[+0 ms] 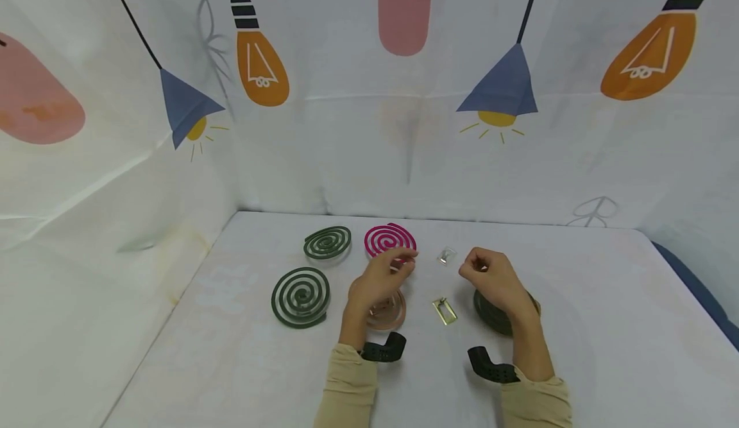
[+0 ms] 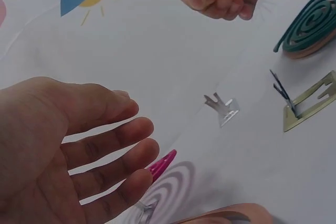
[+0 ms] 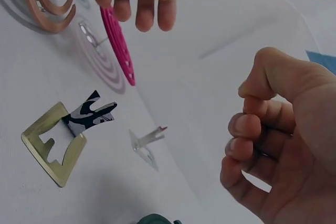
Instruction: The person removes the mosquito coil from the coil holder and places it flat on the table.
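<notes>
My left hand (image 1: 382, 278) hovers over the pink mosquito coil (image 1: 390, 230) and the brown mosquito coil (image 1: 398, 316), fingers loosely bent and apart, holding nothing. Raised off the table on a small metal stand, the pink coil casts a spiral shadow in the right wrist view. My right hand (image 3: 278, 124) is in the air, fingers loosely curled and thumb against the forefinger, with nothing visible in its grasp. Below it, partly hidden, lies a dark green coil (image 1: 491, 316) with a brown layer under it. Between the hands are a silver metal stand (image 1: 446, 256) and a gold metal stand (image 1: 444, 310), each with an upright forked tab.
To the left, one green coil (image 1: 326, 242) sits raised at the back and another green coil (image 1: 301, 298) lies nearer. A white cloth covers the table (image 1: 231, 357). Behind it hangs a white curtain (image 1: 346, 152) printed with lamps and bulbs.
</notes>
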Demonstrator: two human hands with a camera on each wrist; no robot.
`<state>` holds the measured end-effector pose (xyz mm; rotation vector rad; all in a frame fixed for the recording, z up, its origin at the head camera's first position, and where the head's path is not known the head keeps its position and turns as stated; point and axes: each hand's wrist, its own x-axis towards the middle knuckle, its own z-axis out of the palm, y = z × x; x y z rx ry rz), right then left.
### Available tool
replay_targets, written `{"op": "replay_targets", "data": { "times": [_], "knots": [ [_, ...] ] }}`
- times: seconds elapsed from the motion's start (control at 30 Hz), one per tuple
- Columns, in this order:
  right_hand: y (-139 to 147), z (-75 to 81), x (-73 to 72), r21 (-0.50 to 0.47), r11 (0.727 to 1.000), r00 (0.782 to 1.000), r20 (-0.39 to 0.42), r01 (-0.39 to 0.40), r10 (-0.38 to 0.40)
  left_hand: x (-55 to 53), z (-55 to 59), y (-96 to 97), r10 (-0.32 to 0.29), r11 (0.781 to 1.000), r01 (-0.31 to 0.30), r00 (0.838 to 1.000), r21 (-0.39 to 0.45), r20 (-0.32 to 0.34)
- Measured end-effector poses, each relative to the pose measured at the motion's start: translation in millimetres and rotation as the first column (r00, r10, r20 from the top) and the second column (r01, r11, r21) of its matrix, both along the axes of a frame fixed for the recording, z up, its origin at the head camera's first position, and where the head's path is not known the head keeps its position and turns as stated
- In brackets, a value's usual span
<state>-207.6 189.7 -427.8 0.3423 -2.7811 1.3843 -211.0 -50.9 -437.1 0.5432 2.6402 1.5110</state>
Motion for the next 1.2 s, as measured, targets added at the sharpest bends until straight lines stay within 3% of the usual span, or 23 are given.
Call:
{"op": "replay_targets", "data": {
  "times": [0.1,0.23,0.33,0.5,0.8,1.03,1.2],
  "knots": [
    [-2,0.3,0.4,0.011,1.0,1.0,-0.005,-0.024,0.024,0.0,0.8,-3.1,-0.003,1.0,0.003,1.0,-0.016,-0.006],
    [-5,-2.0,0.0,0.006,0.992,0.992,0.027,-0.124,0.124,1.2,2.3,-7.2,-0.001,1.0,0.001,1.0,-0.014,-0.002],
    [-10,-3.6,-0.4,-0.031,0.984,0.983,0.055,-0.175,0.177,2.9,3.9,-12.0,0.019,1.0,-0.019,1.0,-0.021,0.003],
    [-20,-4.0,0.6,-0.095,0.97,0.973,0.033,-0.223,0.227,5.6,6.0,-24.8,0.055,0.998,-0.056,0.998,-0.017,-0.027],
    [-36,-2.8,4.5,-0.11,0.921,0.927,-0.019,-0.374,0.374,6.1,5.5,-54.2,0.147,0.989,-0.147,0.987,0.002,-0.072],
    [-51,-8.5,4.8,-0.049,0.94,0.942,-0.004,-0.337,0.337,10.6,5.5,-66.6,0.183,0.983,-0.184,0.979,0.005,-0.094],
    [-57,-9.1,5.5,-0.011,0.944,0.944,0.017,-0.33,0.33,11.0,3.6,-71.9,0.149,0.988,-0.151,0.987,-0.029,-0.067]
  ]
}}
